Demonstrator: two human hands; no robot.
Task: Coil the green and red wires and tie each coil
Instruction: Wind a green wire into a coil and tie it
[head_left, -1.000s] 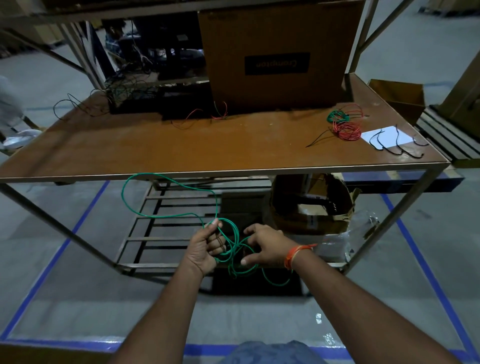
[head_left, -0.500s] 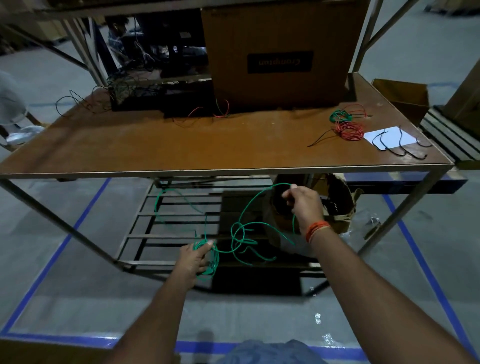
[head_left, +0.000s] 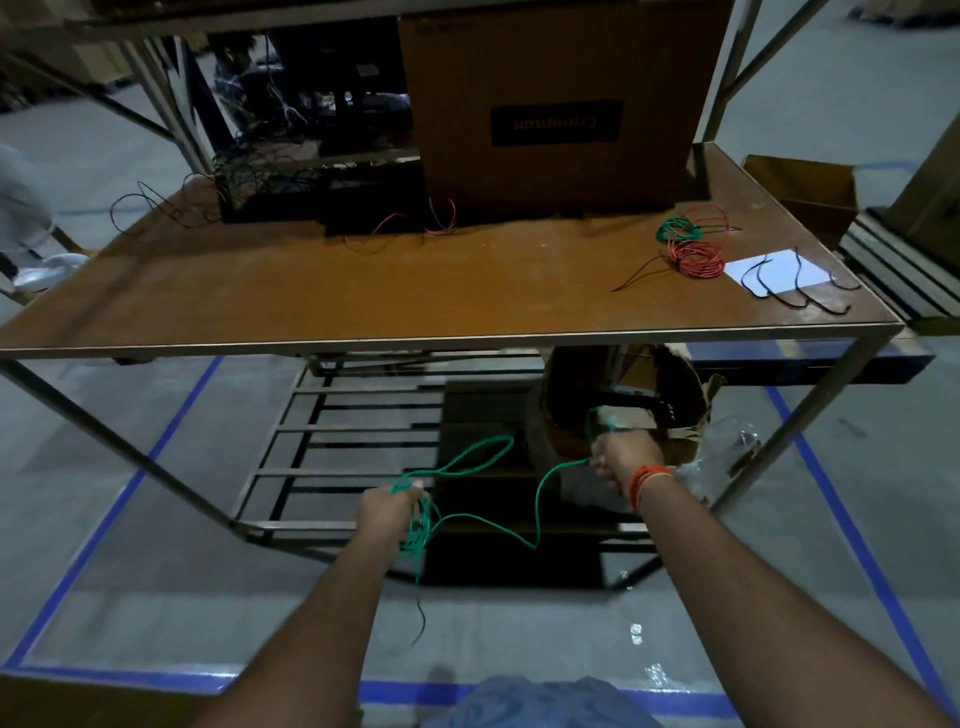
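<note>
I hold a green wire (head_left: 483, 517) in front of the table, below its front edge. My left hand (head_left: 388, 512) is shut on a bunch of green loops, and a free end hangs down from it. My right hand (head_left: 621, 460) grips the same wire further along, off to the right, with slack sagging between the two hands. On the table's right part lie a red coil (head_left: 696, 258) and a small green coil (head_left: 674, 227) just behind it.
The brown table (head_left: 415, 291) carries a large cardboard box (head_left: 558, 98) at the back, black gear with loose wires at the back left, and black ties (head_left: 795, 288) on a white sheet (head_left: 776, 267). Under the table sit a slatted metal shelf and an open box (head_left: 623, 410).
My hands, together at the coil one second ago, have drawn apart. My right hand pulled the wire out to the right; the big loop at the left has shrunk.
</note>
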